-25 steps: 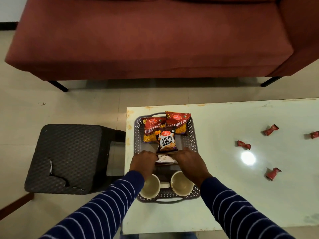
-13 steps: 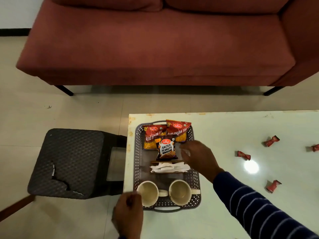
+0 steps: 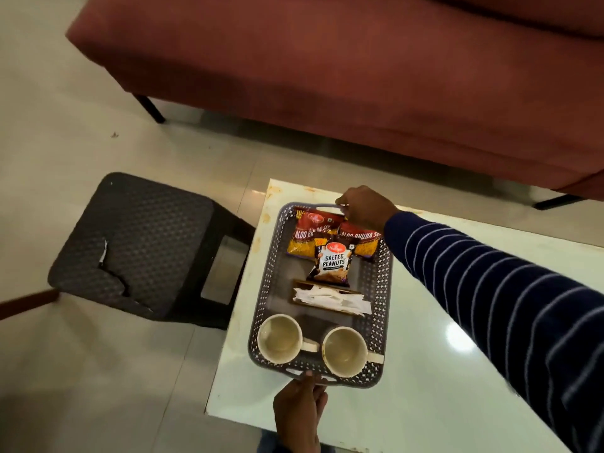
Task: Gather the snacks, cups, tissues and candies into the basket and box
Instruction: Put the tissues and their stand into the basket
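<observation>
The basket point(image 3: 385, 282) is occupied throughout: snack packets point(image 3: 330, 246) at the far end, tissues point(image 3: 330, 297) in the middle, two cups point(image 3: 279, 338) at the near end. Bare table point(image 3: 431, 371) is found to the right. A dark stool point(image 3: 130, 246) stands left of the table.

Both hands, left point(image 3: 299, 410) and right point(image 3: 364, 209), grip the basket's point(image 3: 384, 289) end handles.

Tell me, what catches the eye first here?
A grey basket on the white table, packed with snack packets, tissues and two cups. The right hand grips its far handle, the left hand its near one. Behind stands a red sofa.
</observation>
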